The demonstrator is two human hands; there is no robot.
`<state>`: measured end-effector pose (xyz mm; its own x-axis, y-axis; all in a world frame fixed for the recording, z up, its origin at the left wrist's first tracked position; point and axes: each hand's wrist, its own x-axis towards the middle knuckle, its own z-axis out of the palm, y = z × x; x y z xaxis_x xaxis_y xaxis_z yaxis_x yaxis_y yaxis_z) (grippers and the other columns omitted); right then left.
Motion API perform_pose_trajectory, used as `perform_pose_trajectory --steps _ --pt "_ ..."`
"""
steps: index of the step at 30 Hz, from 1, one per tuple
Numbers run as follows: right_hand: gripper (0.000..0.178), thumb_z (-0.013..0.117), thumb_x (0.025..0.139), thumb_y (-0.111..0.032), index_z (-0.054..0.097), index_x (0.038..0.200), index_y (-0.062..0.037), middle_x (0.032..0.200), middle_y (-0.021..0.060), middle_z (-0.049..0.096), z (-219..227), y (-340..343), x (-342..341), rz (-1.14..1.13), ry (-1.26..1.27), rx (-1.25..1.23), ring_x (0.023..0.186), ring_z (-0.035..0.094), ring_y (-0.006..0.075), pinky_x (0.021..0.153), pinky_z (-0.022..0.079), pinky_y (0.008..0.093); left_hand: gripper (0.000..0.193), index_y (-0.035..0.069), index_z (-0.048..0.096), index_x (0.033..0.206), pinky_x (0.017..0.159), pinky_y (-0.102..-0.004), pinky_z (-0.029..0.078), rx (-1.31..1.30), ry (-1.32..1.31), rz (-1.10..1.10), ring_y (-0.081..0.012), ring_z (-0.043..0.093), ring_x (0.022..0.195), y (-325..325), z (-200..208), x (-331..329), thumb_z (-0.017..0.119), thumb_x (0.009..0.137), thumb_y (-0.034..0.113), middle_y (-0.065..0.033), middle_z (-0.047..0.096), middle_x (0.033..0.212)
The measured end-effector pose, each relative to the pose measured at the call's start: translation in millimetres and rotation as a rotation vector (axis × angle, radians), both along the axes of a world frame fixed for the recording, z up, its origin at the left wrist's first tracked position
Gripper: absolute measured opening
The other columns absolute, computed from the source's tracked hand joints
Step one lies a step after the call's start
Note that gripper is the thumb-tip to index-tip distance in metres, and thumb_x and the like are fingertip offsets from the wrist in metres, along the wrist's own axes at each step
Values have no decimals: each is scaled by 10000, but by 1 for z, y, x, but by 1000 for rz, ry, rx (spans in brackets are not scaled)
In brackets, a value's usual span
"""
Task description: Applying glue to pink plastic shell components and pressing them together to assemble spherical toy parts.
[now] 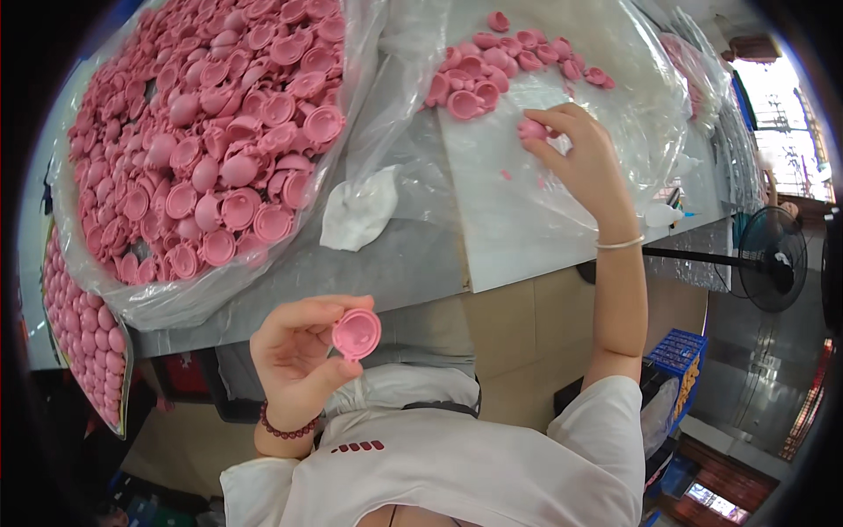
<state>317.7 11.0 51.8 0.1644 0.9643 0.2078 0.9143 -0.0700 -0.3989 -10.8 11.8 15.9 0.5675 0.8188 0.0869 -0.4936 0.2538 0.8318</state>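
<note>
My left hand (294, 347), a dark bead bracelet at its wrist, pinches a round pink plastic half-shell (357, 332) by its edge. The hollow side of the shell shows, with a raised rim and a small tab at the bottom. Out over the white board, my right hand (571, 145) holds a small rounded pink plastic piece (531, 129) between thumb and fingertips. Just beyond that hand lies a loose pile of similar pink pieces (474, 75). A few tiny pink bits (506, 175) are scattered on the board close to it.
At the left, a large clear plastic bag (149, 303) is heaped with pink half-shells (206, 132). Beside it lies a crumpled white cloth or sheet (360, 209). A tray of pink domes (83, 329) sits far left. A black fan (777, 259) and a blue crate (676, 356) stand at the right.
</note>
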Motion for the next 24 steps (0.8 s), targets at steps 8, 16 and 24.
perform_pose_trajectory --steps 8,16,24 --pt "288 709 575 -68 610 837 2 809 121 546 24 -45 -129 342 730 102 676 540 145 545 433 211 379 -51 501 973 737 -293 466 95 68 -52 -215 557 866 0 0 14 647 624 -66 -208 531 1003" --pt "359 741 551 -175 622 847 -12 820 102 528 -3 -54 -142 355 746 100 699 547 162 594 435 223 379 -33 540 973 744 -296 461 253 192 -39 -222 564 879 -2 -3 15 652 615 -83 -209 545 989" --pt "377 748 551 -113 546 859 -29 825 97 517 -25 -61 -154 337 533 373 663 546 164 551 456 235 429 -41 547 977 743 -278 451 371 262 -55 -203 566 868 4 -2 16 706 581 -13 -202 545 1001"
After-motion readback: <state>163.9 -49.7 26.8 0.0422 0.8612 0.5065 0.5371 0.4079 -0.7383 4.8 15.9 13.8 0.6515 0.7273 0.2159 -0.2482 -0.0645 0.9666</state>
